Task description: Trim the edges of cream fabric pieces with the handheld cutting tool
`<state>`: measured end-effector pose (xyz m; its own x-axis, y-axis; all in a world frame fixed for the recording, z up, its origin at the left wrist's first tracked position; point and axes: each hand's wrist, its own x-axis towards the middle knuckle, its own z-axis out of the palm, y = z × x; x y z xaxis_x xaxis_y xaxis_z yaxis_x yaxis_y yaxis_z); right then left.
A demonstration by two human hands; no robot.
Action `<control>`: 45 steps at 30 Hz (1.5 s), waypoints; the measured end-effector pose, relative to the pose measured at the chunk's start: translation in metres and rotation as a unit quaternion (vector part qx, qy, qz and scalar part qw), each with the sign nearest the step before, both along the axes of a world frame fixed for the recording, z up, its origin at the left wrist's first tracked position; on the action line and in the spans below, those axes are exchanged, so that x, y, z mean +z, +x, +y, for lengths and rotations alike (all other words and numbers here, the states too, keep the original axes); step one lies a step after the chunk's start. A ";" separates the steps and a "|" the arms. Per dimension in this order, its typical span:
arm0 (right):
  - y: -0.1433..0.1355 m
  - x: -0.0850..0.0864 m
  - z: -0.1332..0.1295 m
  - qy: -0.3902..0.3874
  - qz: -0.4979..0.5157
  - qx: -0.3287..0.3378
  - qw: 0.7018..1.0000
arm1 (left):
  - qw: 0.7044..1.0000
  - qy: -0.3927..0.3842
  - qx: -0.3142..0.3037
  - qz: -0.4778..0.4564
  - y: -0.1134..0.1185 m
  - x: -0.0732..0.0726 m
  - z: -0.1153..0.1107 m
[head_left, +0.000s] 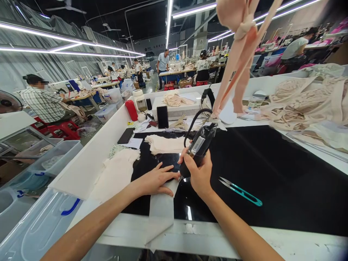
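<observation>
My right hand (200, 173) is wrapped round a black corded power tool (198, 145), held tilted with its lower end down at the work surface. My left hand (160, 179) lies flat, fingers spread, on a pale fabric strip (161, 208). Its fingertips are close beside the tool's lower end. The strip runs toward me and its end folds over the table's front edge. Right of my right hand, teal-handled thread snips (241, 192) rest on the black mat (272, 174). Whether the tool's tip touches the strip, I cannot tell.
Cream fabric stacks (168, 144) and a larger cream pile (116, 174) lie behind and left. Beyond stand a phone (162, 117) and a white box (176, 108). Peach straps (239, 54) hang overhead. Tangled straps (301, 98) fill the right. Plastic bins (54, 163) stand left; people work behind.
</observation>
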<state>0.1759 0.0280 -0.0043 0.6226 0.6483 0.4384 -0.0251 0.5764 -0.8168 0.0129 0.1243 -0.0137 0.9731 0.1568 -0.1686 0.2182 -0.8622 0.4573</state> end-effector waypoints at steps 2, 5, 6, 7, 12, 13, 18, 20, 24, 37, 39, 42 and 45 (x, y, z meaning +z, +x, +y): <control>-0.001 -0.001 0.000 -0.002 -0.002 0.005 1.000 | 1.000 0.000 0.000 0.005 0.001 0.002 -0.001; -0.003 -0.002 -0.001 -0.005 -0.001 0.007 1.000 | 1.000 -0.004 -0.001 0.006 0.001 0.004 -0.001; -0.003 -0.001 -0.001 -0.005 0.000 0.007 1.000 | 1.000 -0.006 0.000 0.004 0.001 0.004 -0.001; -0.003 0.000 -0.001 -0.005 0.000 0.007 1.000 | 1.000 -0.006 0.001 0.003 0.001 0.004 -0.001; -0.005 0.002 -0.004 -0.009 0.000 0.018 1.000 | 1.000 -0.001 0.003 0.001 0.001 0.002 0.000; -0.006 0.001 -0.005 -0.010 0.003 0.019 1.000 | 1.000 0.000 0.000 -0.001 0.001 0.002 0.000; -0.010 -0.005 -0.010 -0.016 0.013 0.026 0.999 | 1.000 0.008 -0.006 -0.006 0.003 0.002 0.000; -0.012 -0.006 -0.012 -0.027 0.012 0.032 0.999 | 1.000 0.008 -0.006 -0.005 0.004 0.002 -0.001; -0.012 -0.006 -0.014 -0.036 0.014 0.035 0.999 | 1.000 -0.002 -0.011 -0.004 0.003 0.002 0.000; -0.021 -0.007 -0.022 -0.012 0.046 0.074 0.996 | 1.000 -0.023 -0.012 -0.005 0.003 0.003 0.002; -0.021 -0.007 -0.022 -0.011 0.040 0.074 0.996 | 1.000 -0.021 -0.011 0.000 0.003 0.003 0.002; -0.021 -0.008 -0.021 -0.014 0.029 0.068 0.997 | 1.000 -0.023 -0.013 -0.003 0.004 0.002 0.002; -0.022 -0.008 -0.022 -0.019 0.023 0.059 0.998 | 1.000 -0.024 -0.013 -0.005 0.004 0.001 0.002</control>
<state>0.1541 0.0062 -0.0125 0.5591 0.7339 0.3858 -0.1289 0.5366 -0.8339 0.0165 0.1267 -0.0131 0.9784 0.1239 -0.1654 0.1915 -0.8445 0.5001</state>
